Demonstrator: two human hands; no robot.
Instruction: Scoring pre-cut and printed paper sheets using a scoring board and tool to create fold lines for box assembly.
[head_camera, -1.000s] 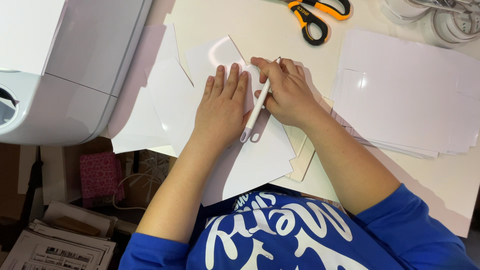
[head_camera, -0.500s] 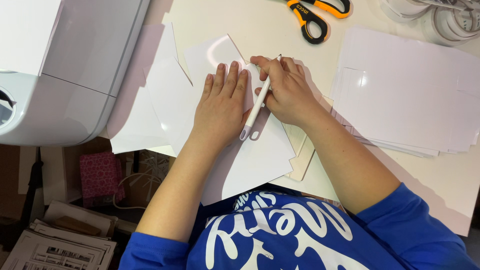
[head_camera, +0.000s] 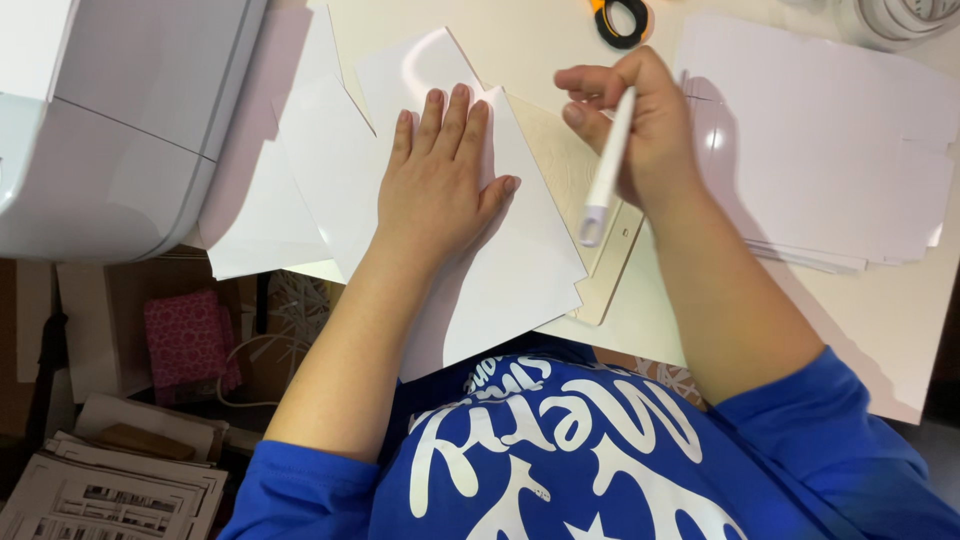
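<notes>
Head view: the left hand (head_camera: 437, 185) is lying flat, fingers together and palm down, pressing on a white card sheet (head_camera: 510, 270) that is resting partly on a pale scoring board (head_camera: 600, 255) near the middle of the surface (head_camera: 640, 330). Its grip is closing on nothing; it is only weighting the sheet. The right hand (head_camera: 640, 125) is hovering just right of the left, its grip wrapped around a slim white scoring tool (head_camera: 605, 170), tip pointing toward the near side and lifted clear of the card. More white sheets (head_camera: 300, 170) are fanning out to the left beside a white machine (head_camera: 120, 110), and a larger stack of white card (head_camera: 820, 140) is lying to the right. Orange-handled scissors (head_camera: 620, 18) are sitting at the far edge.

As a judgement: the sheet is overhanging the near edge of the surface, so if the flat hand eases off, the card could be sliding or skewing on the board, and a line pressed then would be landing crooked. Pressing the tool too hard could be tearing the card.
</notes>
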